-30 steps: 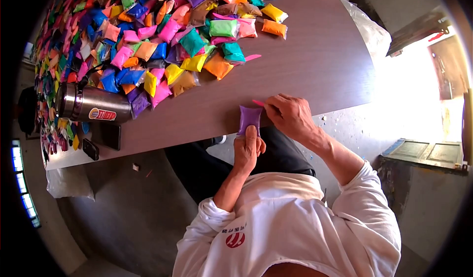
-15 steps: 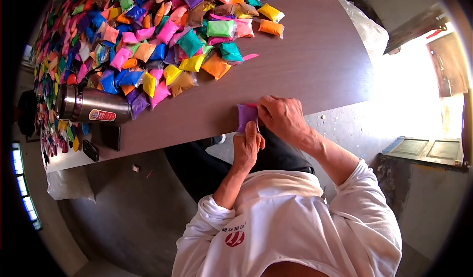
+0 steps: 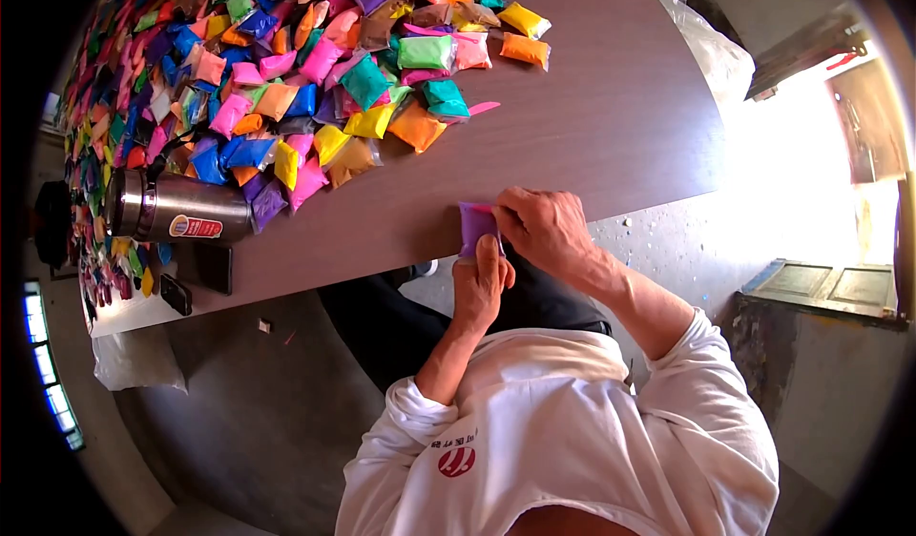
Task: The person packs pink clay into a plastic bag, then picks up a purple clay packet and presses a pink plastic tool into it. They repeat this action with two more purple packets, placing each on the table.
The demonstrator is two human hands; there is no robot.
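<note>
A small clear packet with a purple filling [image 3: 476, 223] is at the table's front edge. My left hand [image 3: 482, 283] grips its lower end, thumb on top and fingers folded beneath. At the packet's upper right corner, my right hand [image 3: 544, 221] is closed in a pinch. A thin pink strip [image 3: 484, 208] shows between its fingertips and lies across the packet's top; the rest is hidden by the fingers. Another flat pink piece [image 3: 485, 108] lies farther back, beside a teal packet [image 3: 446, 99].
A large heap of coloured packets [image 3: 277, 100] covers the table's left and back. A steel flask [image 3: 196, 202] lies on its side by the heap, near a dark phone [image 3: 212, 267] and a small black object [image 3: 176, 294]. Clear plastic [image 3: 711, 50] hangs at the right edge.
My right fingers have shifted slightly left over the packet's upper corner, and less of the pink strip shows. My left hand keeps its grip almost unmoved.
</note>
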